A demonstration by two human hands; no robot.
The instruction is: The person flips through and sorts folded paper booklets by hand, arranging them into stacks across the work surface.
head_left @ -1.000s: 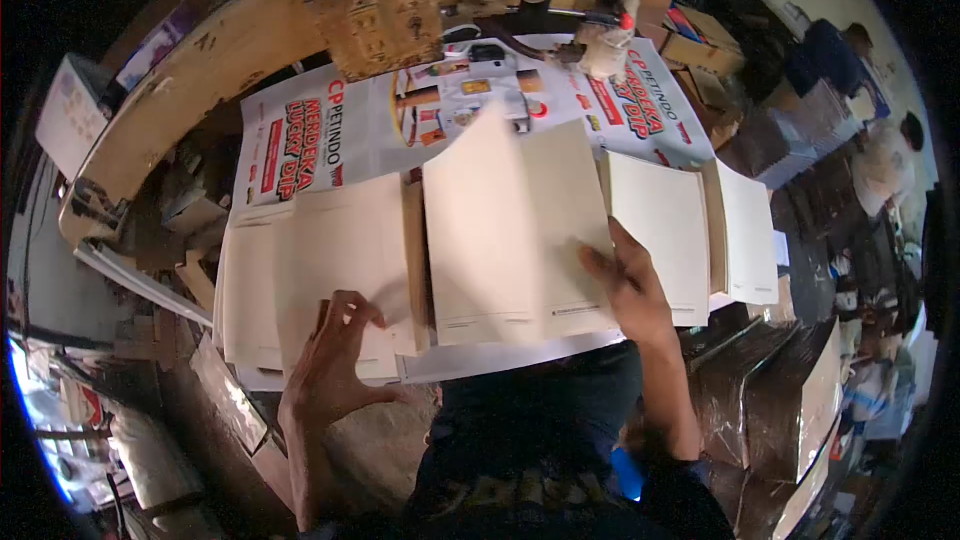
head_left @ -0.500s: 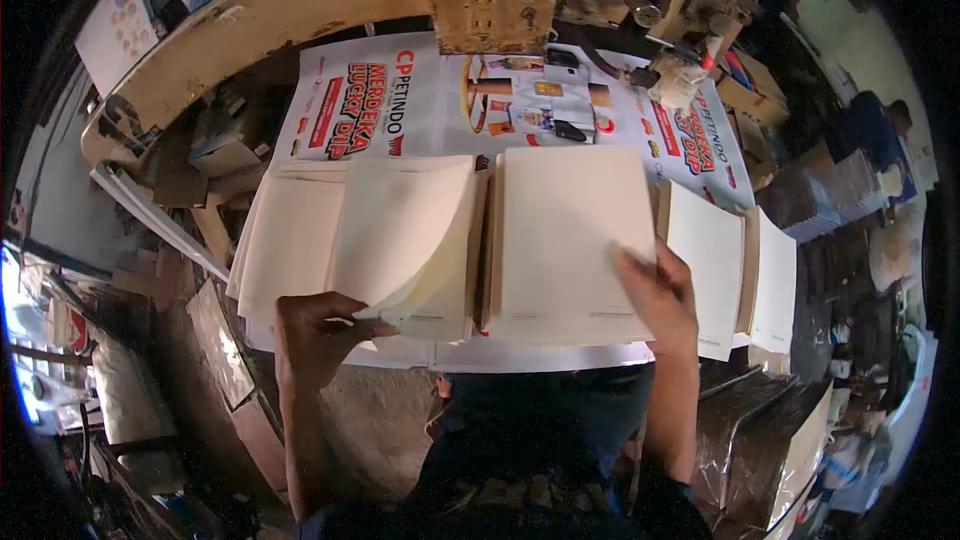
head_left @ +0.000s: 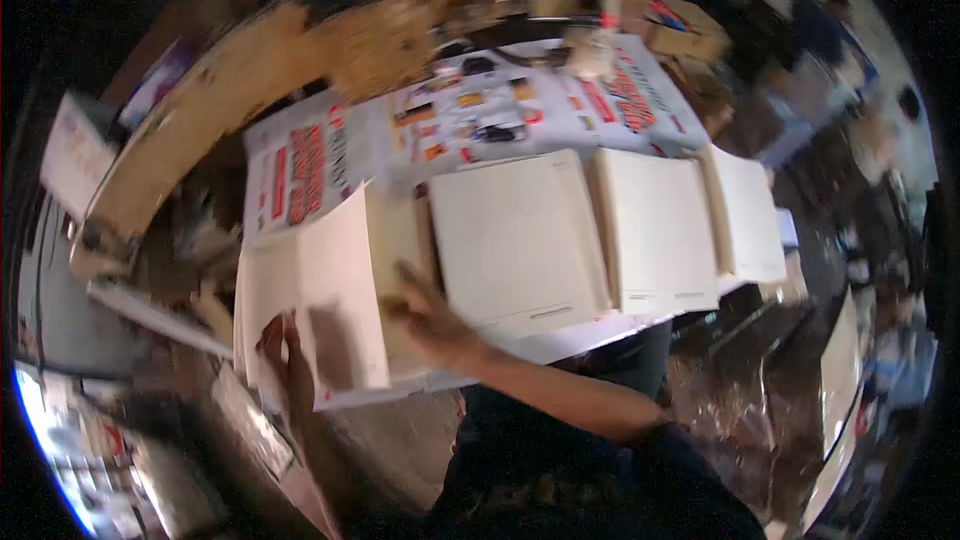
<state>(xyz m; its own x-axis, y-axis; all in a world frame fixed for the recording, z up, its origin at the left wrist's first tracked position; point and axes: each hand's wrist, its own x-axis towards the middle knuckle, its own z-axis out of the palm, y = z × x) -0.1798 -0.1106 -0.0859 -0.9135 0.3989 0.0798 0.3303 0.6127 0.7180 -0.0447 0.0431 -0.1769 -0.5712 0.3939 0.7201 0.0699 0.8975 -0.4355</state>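
Observation:
My left hand (head_left: 285,338) is at the left stack of paper, its fingers drawn together at a cream sheet (head_left: 345,290) that stands partly raised, its right edge curling up. A dark shadow falls on this sheet beside the hand. My right hand (head_left: 438,328) reaches across to the left with fingers stretched out and blurred, over the yellowish paper (head_left: 398,240) beside the raised sheet. Whether its fingertips touch the paper I cannot tell. Right of it lies a thick stack of cream pages (head_left: 515,240) with small print along the bottom edge.
Two more paper stacks, a middle one (head_left: 660,230) and a far one (head_left: 745,215), lie to the right. Under everything is a printed banner (head_left: 560,120). A worn wooden machine frame (head_left: 370,40) stands behind. People and piled goods are at the far right.
My right hand has moved left from the middle stack to the left one. The sheet in my left hand has swung over to the left. The view has turned to the right.

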